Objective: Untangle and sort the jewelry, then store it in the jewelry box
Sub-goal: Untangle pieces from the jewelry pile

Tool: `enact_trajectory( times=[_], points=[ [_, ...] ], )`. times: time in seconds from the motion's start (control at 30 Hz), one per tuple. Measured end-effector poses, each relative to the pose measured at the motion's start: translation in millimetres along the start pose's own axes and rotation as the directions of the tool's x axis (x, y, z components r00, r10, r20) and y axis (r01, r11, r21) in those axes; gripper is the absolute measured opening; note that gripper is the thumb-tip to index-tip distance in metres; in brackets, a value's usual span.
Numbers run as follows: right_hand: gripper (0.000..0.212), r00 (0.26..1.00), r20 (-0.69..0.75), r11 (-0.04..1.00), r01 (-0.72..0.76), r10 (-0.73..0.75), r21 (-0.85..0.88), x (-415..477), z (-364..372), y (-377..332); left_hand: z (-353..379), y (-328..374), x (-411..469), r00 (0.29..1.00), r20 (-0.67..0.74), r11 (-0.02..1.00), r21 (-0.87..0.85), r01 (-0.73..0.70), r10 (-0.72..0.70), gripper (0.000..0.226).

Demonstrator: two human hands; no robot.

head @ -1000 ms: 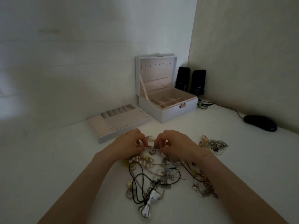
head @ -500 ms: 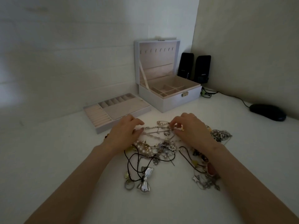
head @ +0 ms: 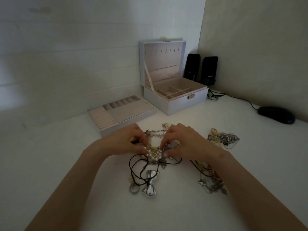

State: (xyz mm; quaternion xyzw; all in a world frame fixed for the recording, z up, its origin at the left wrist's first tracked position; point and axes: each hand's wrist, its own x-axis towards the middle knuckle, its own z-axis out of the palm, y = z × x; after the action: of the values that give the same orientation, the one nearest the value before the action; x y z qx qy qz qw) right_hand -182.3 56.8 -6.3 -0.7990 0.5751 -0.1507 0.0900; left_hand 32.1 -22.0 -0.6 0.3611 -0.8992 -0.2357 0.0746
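A tangled heap of jewelry (head: pixel 155 155) lies on the white table: pearl strands, silver chains, a black cord (head: pixel 136 167) and a silver bow pendant (head: pixel 150 184). My left hand (head: pixel 126 142) and my right hand (head: pixel 185 142) sit on the heap's far side, fingers curled into the pearl and chain tangle, pinching it from both sides. The white jewelry box (head: pixel 175 100) stands open behind, lid upright, its compartments bare. Its removable tray (head: pixel 120 112) lies to the left of it.
A smaller jewelry cluster (head: pixel 225 137) lies at the right, and more pieces (head: pixel 211 182) under my right forearm. Two black speakers (head: pixel 200 69) stand in the corner. A black mouse (head: pixel 276 115) with its cable lies at the far right. Walls close the back and right.
Both hands have drawn back toward me and closed together over the pearl tangle. The view has shifted slightly.
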Motion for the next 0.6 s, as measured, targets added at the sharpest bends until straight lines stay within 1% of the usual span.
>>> enact_trajectory(
  times=[0.1,0.2,0.37,0.43,0.53,0.57,0.6],
  points=[
    [0.025,0.999,-0.027,0.997,-0.034,0.033,-0.063,0,2,2,3,-2,0,0.998,0.056,1.000,0.006,-0.006,0.005,0.019],
    [0.027,0.996,-0.059,0.992,-0.074,0.068,-0.103,0,3,5,3,-4,1,0.998,0.060,0.999,0.030,0.021,-0.023,0.022],
    [0.023,0.991,-0.038,0.990,-0.127,0.125,-0.057,-1,-2,12,-2,-5,-2,1.000,0.012,0.995,0.096,0.026,-0.028,0.024],
    [0.025,0.987,-0.020,0.986,-0.158,0.157,-0.049,-3,-6,15,-5,-4,-4,0.999,0.005,0.992,0.123,0.040,-0.041,0.031],
    [0.029,0.977,0.054,0.979,-0.204,0.204,-0.017,-6,-11,17,-8,-3,-7,0.996,0.064,0.989,0.140,0.056,-0.066,0.059],
    [0.028,0.975,0.083,0.977,-0.211,0.208,0.027,-7,-14,15,-7,-4,-7,0.994,0.085,0.987,0.152,0.053,-0.066,0.063],
    [0.026,0.974,0.091,0.971,-0.217,0.208,0.102,-8,-17,14,-6,-5,-7,0.992,0.102,0.984,0.168,0.051,-0.069,0.062]
  ],
)
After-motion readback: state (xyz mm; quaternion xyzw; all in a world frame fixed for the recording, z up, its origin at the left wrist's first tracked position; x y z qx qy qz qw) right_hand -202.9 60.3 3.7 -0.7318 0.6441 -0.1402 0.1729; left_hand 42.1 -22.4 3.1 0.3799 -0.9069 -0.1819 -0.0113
